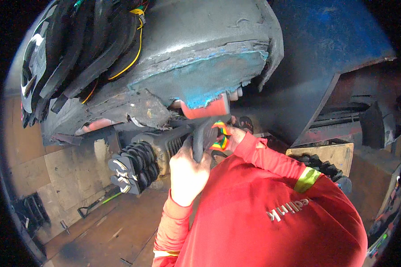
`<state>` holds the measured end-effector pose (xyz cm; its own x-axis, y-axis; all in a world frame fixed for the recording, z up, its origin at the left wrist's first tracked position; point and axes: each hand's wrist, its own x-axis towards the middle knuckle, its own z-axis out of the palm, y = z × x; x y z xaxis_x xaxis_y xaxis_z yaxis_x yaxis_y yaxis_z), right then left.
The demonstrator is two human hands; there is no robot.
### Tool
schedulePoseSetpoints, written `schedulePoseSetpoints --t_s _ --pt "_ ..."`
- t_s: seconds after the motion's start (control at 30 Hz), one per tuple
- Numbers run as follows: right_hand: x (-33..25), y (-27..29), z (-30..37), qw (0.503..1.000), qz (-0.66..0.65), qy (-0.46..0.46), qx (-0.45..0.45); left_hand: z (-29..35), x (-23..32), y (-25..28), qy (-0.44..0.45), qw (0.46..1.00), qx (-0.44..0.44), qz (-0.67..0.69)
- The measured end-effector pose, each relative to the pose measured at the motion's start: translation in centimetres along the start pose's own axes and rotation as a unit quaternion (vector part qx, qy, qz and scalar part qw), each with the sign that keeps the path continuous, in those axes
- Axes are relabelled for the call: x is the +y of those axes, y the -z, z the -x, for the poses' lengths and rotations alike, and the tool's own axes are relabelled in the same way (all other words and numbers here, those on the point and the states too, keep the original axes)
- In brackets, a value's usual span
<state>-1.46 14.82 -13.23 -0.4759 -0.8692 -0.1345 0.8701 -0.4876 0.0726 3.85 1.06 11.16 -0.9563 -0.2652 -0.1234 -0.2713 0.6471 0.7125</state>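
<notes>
My left hand (189,171) is wrapped round the near end of a black-soled sandal (203,135), thumb and fingers pressed along its sides. Red, yellow and green striped straps show on the sandal's right side. My right hand (237,136) is closed at that strap side, its fingertips partly hidden. The sandal's far end is up at a red sanding roller (207,108) below a grey machine hood; whether it touches cannot be told. A frayed blue cloth flap (200,78) hangs over the roller.
Black sandals with pale straps (124,173) are stacked left of my hands. More dark pieces (318,165) lie by a wooden board (343,155) at right. Long black strips (87,58) and a yellow cord (136,58) hang at upper left. A green-handled tool (111,198) lies low on the left.
</notes>
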Motion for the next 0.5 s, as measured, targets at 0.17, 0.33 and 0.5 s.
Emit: schedulePoseSetpoints --t_s 0.17,0.33,0.5 --pt "-0.8 0.6 0.2 0.997 0.025 0.012 0.073 -1.3 -0.4 -1.1 -0.046 0.999 -0.003 -0.007" --pt "-2.1 -1.3 0.3 0.969 0.091 0.007 0.230 -2.7 -0.8 -2.0 -0.021 1.000 -0.022 -0.002" --pt "-1.6 -2.0 0.4 0.996 0.084 0.029 -0.018 -1.5 -0.3 -0.5 0.021 0.998 -0.051 -0.003"
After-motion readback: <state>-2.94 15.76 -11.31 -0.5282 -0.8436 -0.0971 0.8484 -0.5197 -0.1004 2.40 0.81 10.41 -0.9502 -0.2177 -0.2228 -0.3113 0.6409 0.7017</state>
